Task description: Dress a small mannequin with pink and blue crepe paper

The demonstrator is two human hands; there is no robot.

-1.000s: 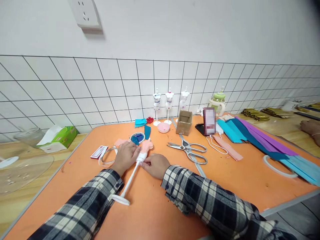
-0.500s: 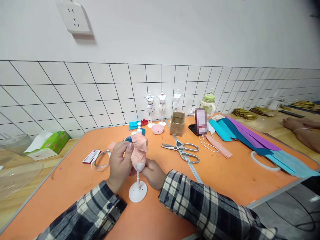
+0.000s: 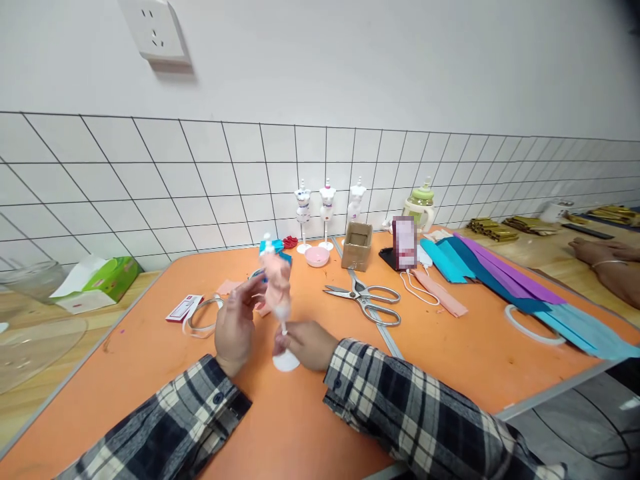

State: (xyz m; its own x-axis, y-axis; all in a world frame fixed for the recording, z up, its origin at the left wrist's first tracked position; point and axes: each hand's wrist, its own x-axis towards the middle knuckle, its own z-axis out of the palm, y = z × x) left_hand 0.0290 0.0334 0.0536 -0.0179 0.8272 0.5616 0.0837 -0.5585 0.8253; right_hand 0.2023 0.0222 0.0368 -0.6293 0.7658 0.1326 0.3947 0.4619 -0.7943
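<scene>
A small white dress-form mannequin, wrapped in crumpled peach fabric (image 3: 278, 280), leans slightly in front of me and is blurred by motion. Its thin white stem is pinched by my right hand (image 3: 307, 343), just above the round white base (image 3: 287, 361). On the mannequin's left side, my left hand (image 3: 235, 330) is loosely curved with its fingers apart; whether the fingertips touch the fabric is hard to tell. Behind those fingers lie a peach scrap (image 3: 229, 287) and a partly hidden blue item. Left of that hand are a white-and-red card (image 3: 185, 308) and a ring-shaped roll (image 3: 206, 315).
Large scissors (image 3: 365, 300) lie right of the mannequin on the orange table (image 3: 310, 427). Behind are a pink bowl (image 3: 317, 256), a cardboard box (image 3: 357, 247), several bare mannequins, a phone (image 3: 405, 243) and a bottle (image 3: 420, 205). Coloured fabric strips (image 3: 515, 273) spread rightward; another person's hands (image 3: 607, 257) rest beyond.
My right hand has shifted from behind the mannequin's body to its stem. My left hand has loosened from the peach fabric. The mannequin has turned and its base moved slightly right and away from me.
</scene>
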